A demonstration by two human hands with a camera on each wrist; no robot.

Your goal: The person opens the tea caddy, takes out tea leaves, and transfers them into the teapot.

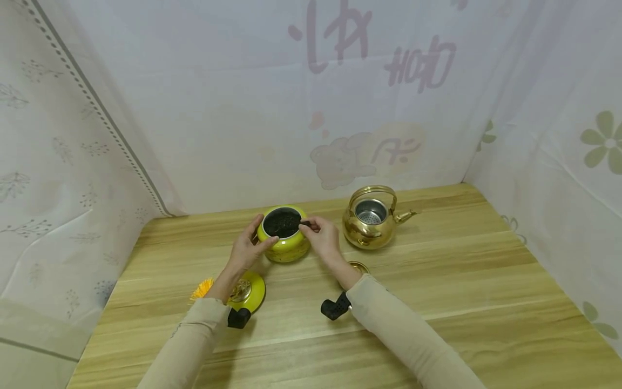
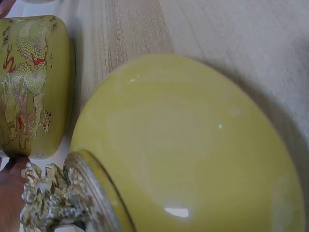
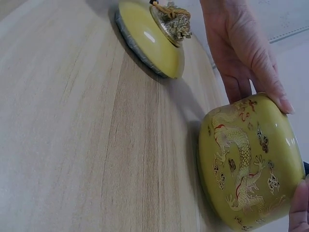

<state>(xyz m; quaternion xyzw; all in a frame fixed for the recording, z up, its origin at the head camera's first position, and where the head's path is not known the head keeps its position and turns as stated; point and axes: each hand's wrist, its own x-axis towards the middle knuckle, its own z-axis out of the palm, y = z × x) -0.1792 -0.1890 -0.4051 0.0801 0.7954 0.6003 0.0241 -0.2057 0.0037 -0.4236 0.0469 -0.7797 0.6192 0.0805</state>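
Observation:
A round yellow jar [image 1: 286,252] with a dragon pattern stands on the table, dark loose tea leaves [image 1: 282,222] inside its open mouth. My left hand [image 1: 247,249] holds the jar from the left, its thumb at the rim and its fingers around the side. At the right of the rim, my right hand [image 1: 323,237] pinches a small dark piece [image 1: 305,223]; its kind is too small to tell. Nearer me lies the jar's yellow lid [image 2: 188,130], with a gold dragon knob [image 2: 55,195], partly hidden by my left forearm in the head view.
A shiny gold kettle [image 1: 367,236] with its handle up and a metal strainer [image 1: 371,213] in its opening stands to the right. A small gold lid [image 1: 360,266] lies partly under my right forearm. An orange tassel [image 1: 202,289] is at the left. Printed cloth [image 1: 233,135] walls the table.

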